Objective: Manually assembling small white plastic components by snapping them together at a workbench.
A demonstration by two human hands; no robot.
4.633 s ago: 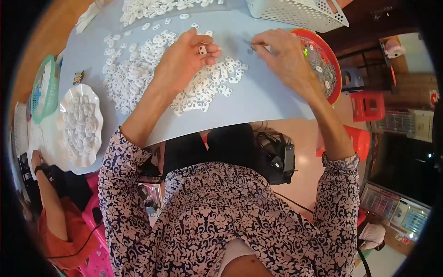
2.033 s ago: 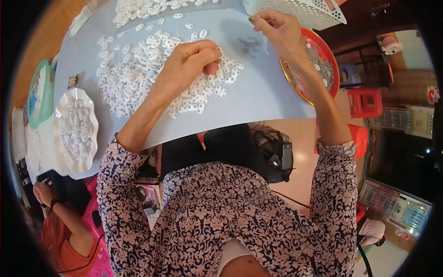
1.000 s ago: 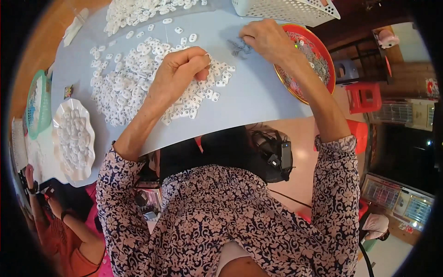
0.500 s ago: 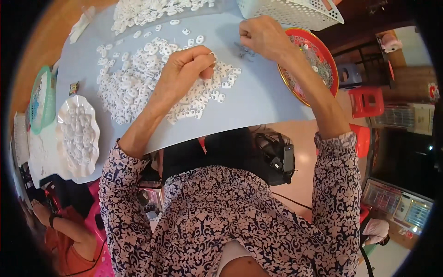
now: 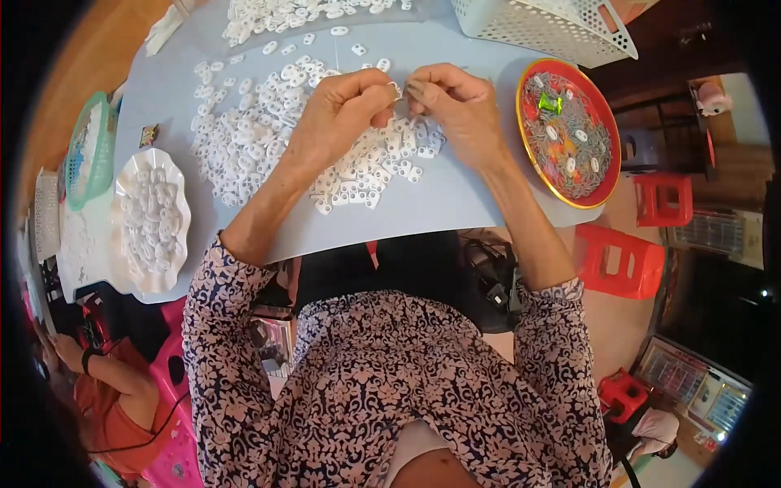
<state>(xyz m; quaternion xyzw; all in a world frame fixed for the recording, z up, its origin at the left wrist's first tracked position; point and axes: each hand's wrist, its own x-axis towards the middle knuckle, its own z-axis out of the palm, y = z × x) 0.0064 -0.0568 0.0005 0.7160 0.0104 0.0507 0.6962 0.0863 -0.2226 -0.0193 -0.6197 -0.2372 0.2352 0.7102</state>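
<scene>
My left hand (image 5: 350, 110) is closed in a pinch over the pile. A small white plastic piece with holes (image 5: 397, 91) shows at its fingertips. Close to the right of it, my right hand (image 5: 457, 110) also pinches, thumb against forefinger; whatever lies between those fingers is too small to make out. Beneath and left of both hands spreads a loose pile of white plastic pieces (image 5: 236, 150) on the pale blue table (image 5: 317, 240). To the right sits a red plate with a gold rim (image 5: 608, 150), holding many small grey metal parts (image 5: 582, 110), several white pieces and a green wrapper (image 5: 550, 102).
A white perforated basket (image 5: 541, 37) stands at the far right. More white pieces (image 5: 301, 16) lie at the back. On the left are a scalloped white dish (image 5: 184, 220) of pieces and a green basket (image 5: 106, 154). Another person's arm (image 5: 122, 374) shows lower left; red stools (image 5: 618, 260) are at right.
My right hand has moved left from beside the red plate to close by my left hand. My left hand keeps its pinch. The view has shifted a little, uncovering the plate.
</scene>
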